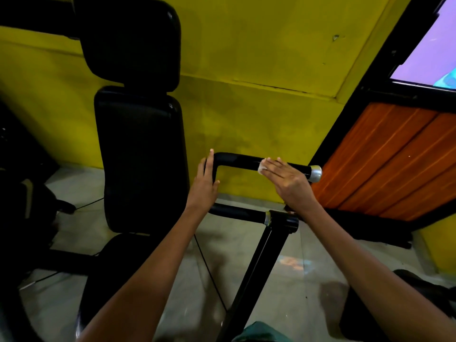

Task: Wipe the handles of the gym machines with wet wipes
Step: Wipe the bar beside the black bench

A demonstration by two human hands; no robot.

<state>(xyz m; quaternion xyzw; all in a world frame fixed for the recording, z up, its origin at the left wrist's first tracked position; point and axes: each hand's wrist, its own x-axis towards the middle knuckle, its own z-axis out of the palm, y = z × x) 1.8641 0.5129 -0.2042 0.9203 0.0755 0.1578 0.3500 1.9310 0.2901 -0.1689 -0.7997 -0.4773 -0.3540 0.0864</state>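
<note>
A black U-shaped machine handle (pixel 240 161) with a silver end cap (pixel 315 173) juts out in front of the yellow wall. My right hand (pixel 287 182) lies flat over the upper bar and presses a small white wet wipe (pixel 261 168) against it under the fingertips. My left hand (pixel 206 185) rests with straight fingers on the handle's bent left part. The lower bar (pixel 240 213) joins a black frame post (pixel 256 270).
A black padded seat back (pixel 140 156) and headrest (pixel 128 40) stand to the left. An orange wooden panel (pixel 389 161) and a dark window frame sit at the right. A thin cable (pixel 209 270) crosses the glossy floor below.
</note>
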